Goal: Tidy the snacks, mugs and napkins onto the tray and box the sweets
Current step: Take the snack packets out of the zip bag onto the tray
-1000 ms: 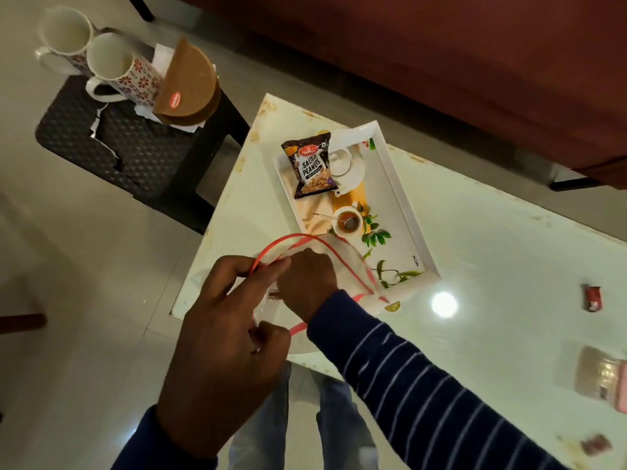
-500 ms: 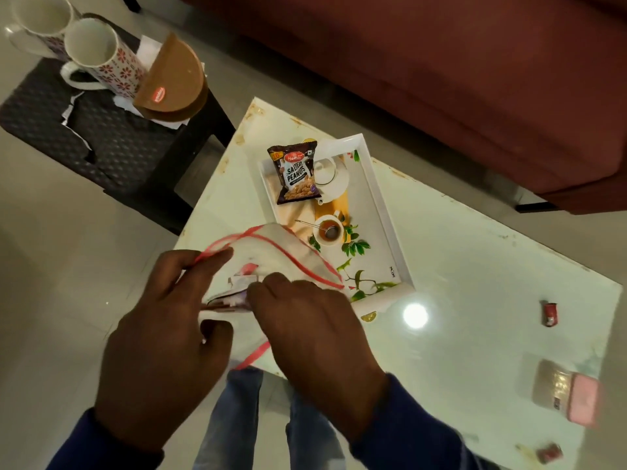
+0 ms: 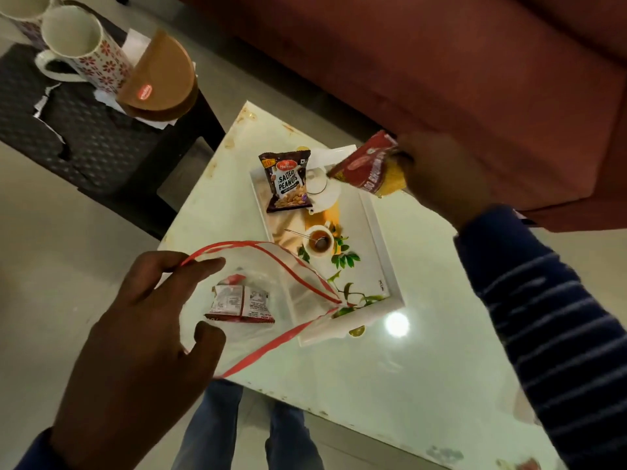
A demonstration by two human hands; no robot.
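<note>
Head view, looking down on a glossy pale table (image 3: 339, 385) with stained, chipped edges and one bright lamp glare.

Left hand (image 3: 135, 340) at 7 o'clock, pinching a clear, limp plastic bag (image 3: 264, 300) with a red zip strip along its gaping mouth; forefinger and thumb closed on the bag's left rim. Inside the bag, small flat foil sachets (image 3: 237, 305), red and white, crinkled. Bag overlapping the near end of the tray.

Right hand (image 3: 444, 178) at 2 o'clock, sleeve dark with thin pale stripes, gripping a shiny red packet (image 3: 364, 167) with a yellow window, held tilted in the air above the tray's far right corner.

Tray (image 3: 380, 239) near centre: white, rectangular, raised rim, printed base showing a teacup, green leaves and an orange band. Lying flat in its far end, a dark glossy peanut pouch (image 3: 286, 181) with crimped ends, lettered "SALTED PEANUTS".

At 10 o'clock, well apart from the table, a black woven-textured stool (image 3: 84, 130). On it, two tall white ceramic mugs (image 3: 81, 49) with red flower print, side by side, mouths facing the camera; beside them a brown half-round box (image 3: 159, 83) with a small red label, resting on white paper napkins (image 3: 134, 45). Torn white paper scraps on the weave.

Along 12 to 3 o'clock, a rust-red upholstered sofa (image 3: 441, 62). Below the table edge at 6 o'clock, blue denim legs (image 3: 217, 432).
</note>
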